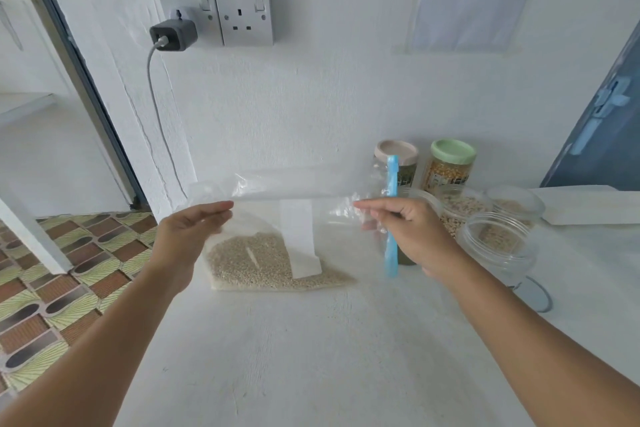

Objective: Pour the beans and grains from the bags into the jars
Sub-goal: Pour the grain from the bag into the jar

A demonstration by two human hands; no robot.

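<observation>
A clear plastic bag (pixel 294 191) with pale grains (pixel 263 263) in its bottom stands upright on the white counter (pixel 311 357). My left hand (pixel 194 229) pinches its upper left edge. My right hand (pixel 405 229) pinches the upper right edge and also holds a blue clip stick (pixel 392 218) upright. A white label (pixel 299 236) is stuck on the bag's front. To the right stand open clear jars: one holding little (pixel 498 246), one with pale grains (pixel 460 211) and another (pixel 516 204) behind.
Two lidded jars stand against the wall, one with a beige lid (pixel 396 152) and one with a green lid (pixel 453 152). A charger and cable (pixel 173 35) hang from the wall socket. The counter's left edge drops to a patterned tile floor (pixel 52 288). White paper (pixel 588 204) lies at the right.
</observation>
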